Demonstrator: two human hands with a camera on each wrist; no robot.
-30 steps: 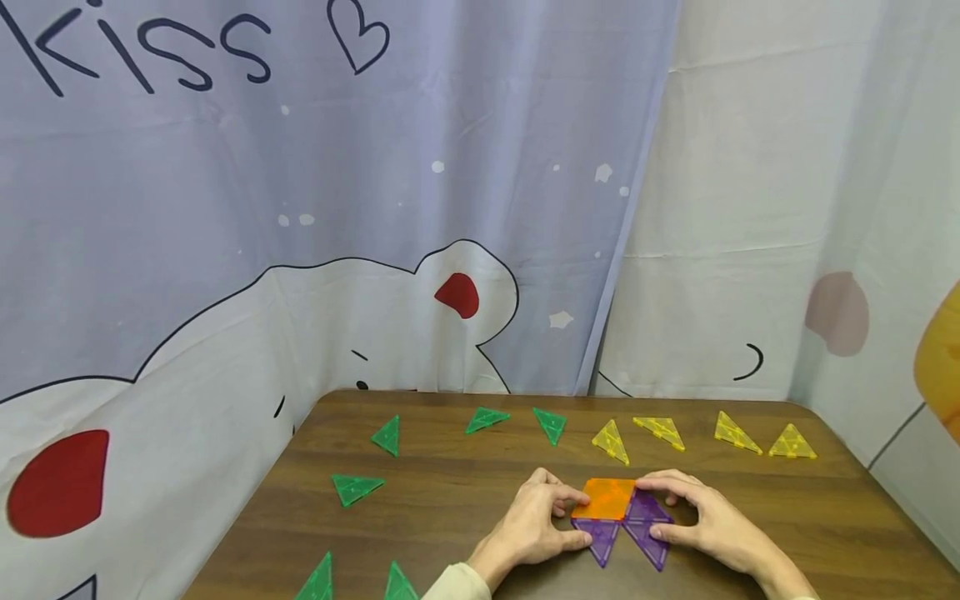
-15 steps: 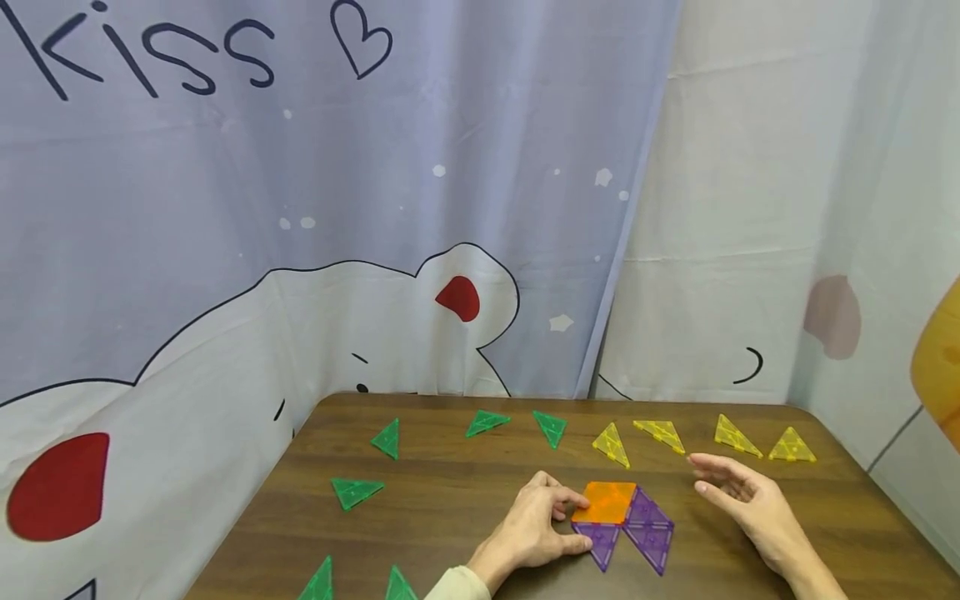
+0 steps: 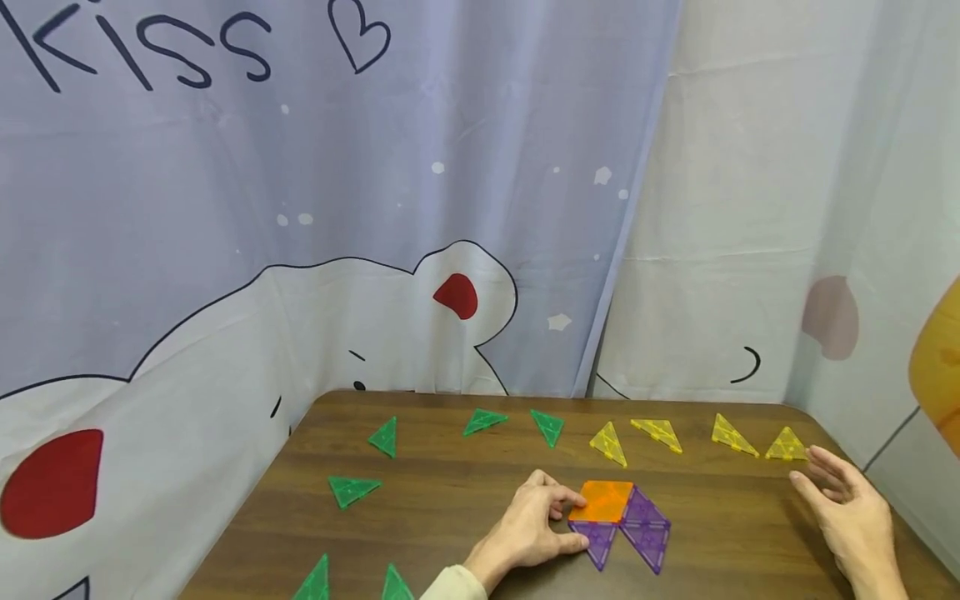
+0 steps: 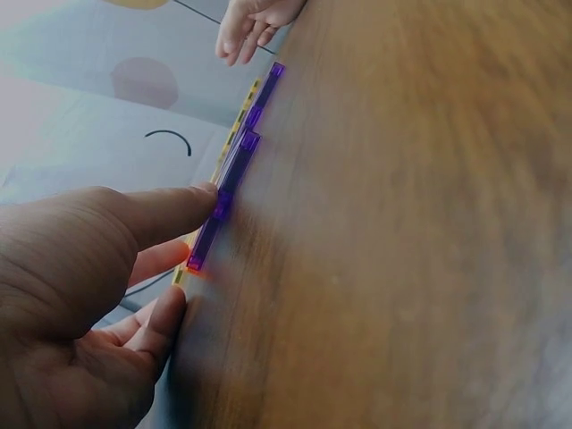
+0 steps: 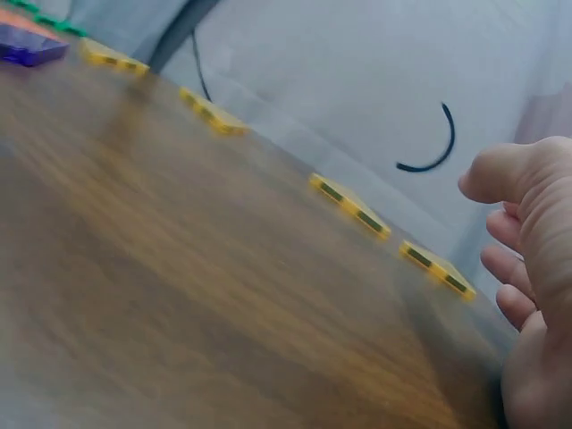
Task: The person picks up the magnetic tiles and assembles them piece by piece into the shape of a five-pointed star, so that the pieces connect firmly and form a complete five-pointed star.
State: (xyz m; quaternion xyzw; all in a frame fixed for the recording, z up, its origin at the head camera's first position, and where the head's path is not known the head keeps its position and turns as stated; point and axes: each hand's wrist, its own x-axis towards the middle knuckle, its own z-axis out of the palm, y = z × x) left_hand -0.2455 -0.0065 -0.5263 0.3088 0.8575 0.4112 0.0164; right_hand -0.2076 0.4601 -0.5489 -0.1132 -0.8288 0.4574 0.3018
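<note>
An orange square magnetic tile (image 3: 602, 502) lies flat with purple triangular magnetic tiles (image 3: 647, 529) along its right side and a purple triangle (image 3: 597, 542) at its lower edge. My left hand (image 3: 528, 525) holds this group from the left, index finger on the orange tile and thumb on the lower purple triangle. In the left wrist view the purple tiles (image 4: 237, 170) appear edge-on beside the thumb. My right hand (image 3: 855, 508), holding nothing, is above the table's right side, fingers loosely bent, close to the rightmost yellow triangular tile (image 3: 787, 445).
More yellow triangles (image 3: 657, 433) lie in a row along the back right of the wooden table (image 3: 450, 475). Several green triangles (image 3: 354, 491) are spread over its left and back. A printed curtain (image 3: 465, 167) hangs behind.
My right hand has let go of the purple tiles and moved right, to beside the rightmost yellow triangle. My left hand and the joined tiles stay in place.
</note>
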